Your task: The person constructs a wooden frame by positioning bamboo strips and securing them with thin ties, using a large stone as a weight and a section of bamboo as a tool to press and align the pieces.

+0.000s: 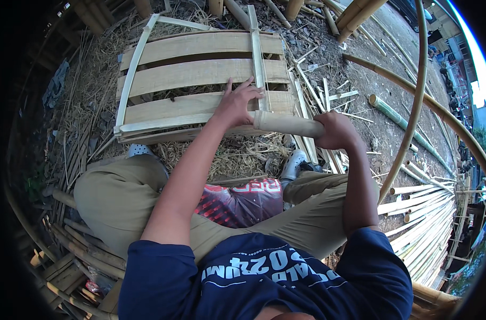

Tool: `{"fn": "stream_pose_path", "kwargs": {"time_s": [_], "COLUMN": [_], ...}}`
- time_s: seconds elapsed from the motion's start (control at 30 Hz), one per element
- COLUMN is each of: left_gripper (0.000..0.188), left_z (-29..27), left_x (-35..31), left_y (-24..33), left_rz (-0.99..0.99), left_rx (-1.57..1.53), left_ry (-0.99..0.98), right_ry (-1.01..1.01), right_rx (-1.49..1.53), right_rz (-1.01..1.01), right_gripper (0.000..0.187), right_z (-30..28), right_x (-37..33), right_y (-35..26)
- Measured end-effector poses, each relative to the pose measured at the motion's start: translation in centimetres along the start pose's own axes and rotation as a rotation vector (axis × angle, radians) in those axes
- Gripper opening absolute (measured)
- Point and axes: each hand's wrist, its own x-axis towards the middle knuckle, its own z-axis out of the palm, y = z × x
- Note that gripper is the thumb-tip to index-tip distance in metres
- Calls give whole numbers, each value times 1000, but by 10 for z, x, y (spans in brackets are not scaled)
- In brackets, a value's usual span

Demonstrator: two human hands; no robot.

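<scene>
In front of me is a wooden crate of pale flat slats, with gaps between them. Thin split bamboo strips frame it: an upright strip on the right, another strip on the left, and a near strip along the front edge. My left hand rests with fingers spread at the crate's near right part, by the right strip. My right hand is wrapped round a thick, short bamboo piece. That piece lies across the crate's near right corner, its left end beside my left hand.
Split bamboo offcuts and dry shavings litter the ground. A green bamboo pole and a stack of bamboo poles lie to the right. Curved bamboo arches up there. My shod feet flank the crate's near side.
</scene>
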Motion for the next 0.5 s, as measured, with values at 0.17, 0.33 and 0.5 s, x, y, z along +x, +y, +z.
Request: {"fn": "stream_pose_path", "kwargs": {"time_s": [0.17,0.33,0.5], "left_gripper": [68,72,77], "left_z": [-2,2,-5], "left_x": [-3,-3,-6], "left_y": [10,2,-7], "left_rz": [-39,18,-3], "left_rx": [-78,-7,-1], "left_ry": [42,44,-16], "right_ry": [168,301,232], "right_rx": [361,340,519], "right_rz": [-97,86,299], "right_gripper": [33,51,57], "right_z": [3,9,46], "right_x": [-14,-48,-76], "right_y": [1,-31,-101]}}
